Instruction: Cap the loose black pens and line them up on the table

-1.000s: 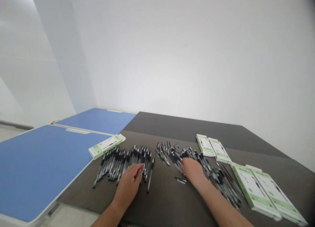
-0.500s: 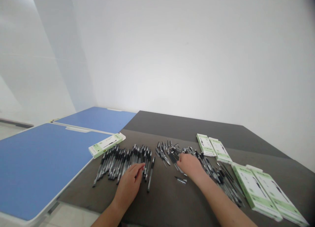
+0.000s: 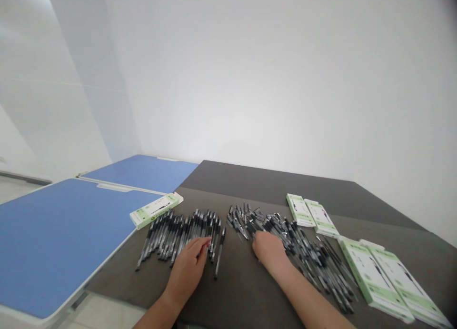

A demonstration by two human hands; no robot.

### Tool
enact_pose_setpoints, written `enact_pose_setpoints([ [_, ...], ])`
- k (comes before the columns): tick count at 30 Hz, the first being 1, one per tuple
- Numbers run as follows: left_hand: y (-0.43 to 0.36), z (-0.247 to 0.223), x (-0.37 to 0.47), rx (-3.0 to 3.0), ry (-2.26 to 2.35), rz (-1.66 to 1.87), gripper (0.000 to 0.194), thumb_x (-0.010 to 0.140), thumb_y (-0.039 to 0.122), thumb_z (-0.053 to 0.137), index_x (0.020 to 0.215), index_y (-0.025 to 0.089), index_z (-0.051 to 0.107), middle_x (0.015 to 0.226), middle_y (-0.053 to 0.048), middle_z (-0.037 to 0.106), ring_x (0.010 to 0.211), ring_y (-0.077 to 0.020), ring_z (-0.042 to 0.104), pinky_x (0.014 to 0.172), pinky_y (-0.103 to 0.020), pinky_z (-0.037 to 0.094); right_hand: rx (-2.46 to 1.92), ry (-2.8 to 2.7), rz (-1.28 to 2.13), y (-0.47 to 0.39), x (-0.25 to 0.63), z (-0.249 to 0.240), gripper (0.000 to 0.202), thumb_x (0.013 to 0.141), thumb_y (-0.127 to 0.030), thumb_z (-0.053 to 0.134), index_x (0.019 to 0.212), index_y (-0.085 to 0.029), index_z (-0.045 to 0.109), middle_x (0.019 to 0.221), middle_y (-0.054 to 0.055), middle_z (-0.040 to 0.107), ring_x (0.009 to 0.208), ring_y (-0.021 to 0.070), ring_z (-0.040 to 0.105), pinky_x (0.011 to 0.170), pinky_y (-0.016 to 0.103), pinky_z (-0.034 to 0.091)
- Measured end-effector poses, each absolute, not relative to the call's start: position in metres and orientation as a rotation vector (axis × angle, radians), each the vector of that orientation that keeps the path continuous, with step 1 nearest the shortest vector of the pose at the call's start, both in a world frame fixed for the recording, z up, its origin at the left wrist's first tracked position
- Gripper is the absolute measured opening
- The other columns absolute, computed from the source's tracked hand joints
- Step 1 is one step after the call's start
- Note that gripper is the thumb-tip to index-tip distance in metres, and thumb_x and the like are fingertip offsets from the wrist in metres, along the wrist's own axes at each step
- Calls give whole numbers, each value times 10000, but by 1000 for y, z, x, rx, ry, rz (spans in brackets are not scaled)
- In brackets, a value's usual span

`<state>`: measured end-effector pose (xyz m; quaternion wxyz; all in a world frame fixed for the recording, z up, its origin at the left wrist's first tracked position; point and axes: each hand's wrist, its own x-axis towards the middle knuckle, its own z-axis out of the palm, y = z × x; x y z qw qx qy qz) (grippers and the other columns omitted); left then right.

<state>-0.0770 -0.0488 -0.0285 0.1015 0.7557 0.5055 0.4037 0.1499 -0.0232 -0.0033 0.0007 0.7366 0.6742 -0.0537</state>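
Note:
My left hand (image 3: 188,268) rests over the near end of a row of capped black gel pens (image 3: 160,237). Its thumb and fingers are pressed together; whatever lies between them is hidden. A single gel pen (image 3: 220,253) lies just right of that hand. My right hand (image 3: 269,253) is low over the near side of a heap of loose pen caps and small parts (image 3: 238,222). The fingers there are curled under, and the hand itself covers anything they hold. Beside it, uncapped pen barrels (image 3: 316,262) lie in a slanting pile.
A green and white pen box (image 3: 155,211) lies at the left edge of the dark table (image 3: 271,181). Two more boxes (image 3: 300,211) are at the back right, and two others (image 3: 374,276) at the near right. Blue tables (image 3: 67,243) adjoin on the left.
My right hand has moved a little toward me and left, covering the small parts that lay in front of the heap. My left hand has barely moved.

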Motion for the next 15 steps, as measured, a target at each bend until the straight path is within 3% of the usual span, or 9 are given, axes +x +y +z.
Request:
enact_pose_setpoints([
  [9, -50, -24, -76, 2112, 1481, 1182, 238, 845, 254, 442, 984, 223, 632, 969, -60, 664, 914, -201, 603, 845, -340, 452, 2377, 2180, -411, -25, 162, 11, 231, 714, -146, 474, 817, -106, 677, 873, 175, 679, 842, 248, 631, 672, 277, 420],
  [13, -43, -7, -55, 1866, 1409, 1219, 228, 808, 306, 498, 952, 235, 660, 962, -53, 682, 901, -219, 610, 823, -335, 448, 2274, 2371, -649, -32, 166, 27, 217, 740, -232, 449, 735, -148, 649, 704, 43, 655, 681, 157, 597, 569, 209, 376],
  [15, -37, 3, -39, 1648, 1307, 1164, 247, 785, 358, 522, 928, 225, 672, 853, -40, 703, 754, -204, 632, 714, -304, 472, 2194, 2492, -908, -37, 163, 32, 221, 755, -271, 437, 735, -163, 628, 618, -20, 591, 592, 108, 537, 509, 179, 335],
])
